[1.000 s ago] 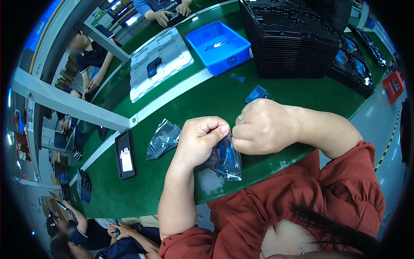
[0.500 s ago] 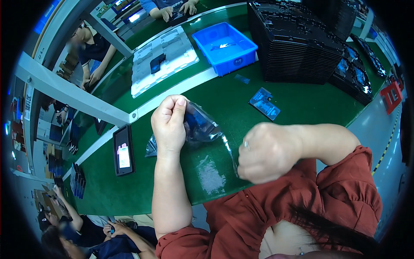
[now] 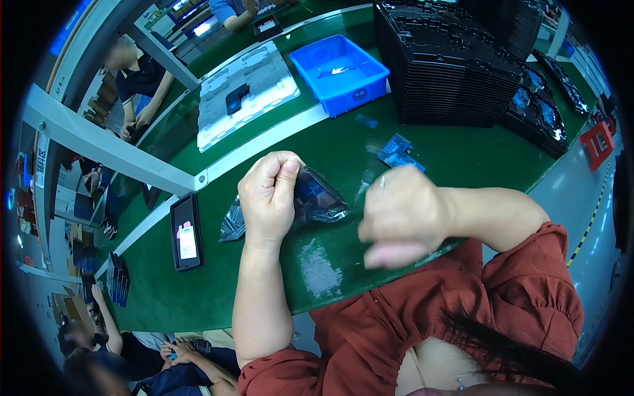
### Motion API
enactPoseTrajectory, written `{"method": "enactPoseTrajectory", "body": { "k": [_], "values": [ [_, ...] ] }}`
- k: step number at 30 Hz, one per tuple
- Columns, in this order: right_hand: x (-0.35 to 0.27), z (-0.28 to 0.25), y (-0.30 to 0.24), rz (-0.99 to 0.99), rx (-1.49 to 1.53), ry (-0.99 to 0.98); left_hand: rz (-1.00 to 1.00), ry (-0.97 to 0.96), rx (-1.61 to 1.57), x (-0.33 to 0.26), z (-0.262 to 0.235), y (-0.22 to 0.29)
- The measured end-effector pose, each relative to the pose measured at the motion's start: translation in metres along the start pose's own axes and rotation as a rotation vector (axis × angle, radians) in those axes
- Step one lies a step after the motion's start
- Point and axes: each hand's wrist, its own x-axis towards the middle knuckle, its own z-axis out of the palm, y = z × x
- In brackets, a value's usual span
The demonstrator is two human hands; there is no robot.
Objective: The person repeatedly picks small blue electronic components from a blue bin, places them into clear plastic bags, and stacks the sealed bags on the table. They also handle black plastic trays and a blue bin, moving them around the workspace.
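My left hand [image 3: 269, 191] is closed, thumb pressed over curled fingers, gripping a shiny, dark see-through plastic bag [image 3: 320, 198]. The bag lies against the green table, and its contents cannot be made out clearly. Just to the right, my right hand [image 3: 403, 218] is smeared by motion, so its grip cannot be read. A blurred clear strip of film [image 3: 362, 187] shows beside its fingers; whether they touch it is unclear. Beyond this hand rests a flat, L-shaped blue-and-black part [image 3: 400, 153], partly hidden by the hand.
A blue bin [image 3: 340, 76] with a small item inside stands at the back. Right of it rises a tall stack of black trays [image 3: 449, 72]. A grey tray [image 3: 247, 92] sits beyond a white rail. At left lies a dark-framed device [image 3: 187, 231]. Other people work nearby.
My right hand has moved slightly up and its fingers have loosened from a fist. The strip stretched from the bag to it no longer spans between them. My left hand keeps its hold.
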Motion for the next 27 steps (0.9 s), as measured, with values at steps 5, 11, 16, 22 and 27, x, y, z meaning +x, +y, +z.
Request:
{"method": "enactPoseTrajectory", "body": {
  "k": [5,11,16,22,27],
  "values": [
    [-0.008,0.016,0.022,0.374,0.052,0.156,0.076,-0.035,0.029,-0.003,0.007,0.011],
    [-0.008,0.016,0.021,0.502,-0.043,0.154,0.116,-0.053,0.045,-0.006,0.011,0.014],
    [-0.011,0.017,0.026,0.522,-0.061,0.104,0.092,-0.078,0.083,-0.007,0.015,0.018],
    [-0.012,0.018,0.025,0.51,-0.114,0.094,0.199,-0.086,0.148,-0.009,0.023,0.022],
    [-0.011,-0.005,0.039,0.559,-0.097,0.22,0.07,-0.077,0.187,-0.005,0.017,0.014]
  ]
}}
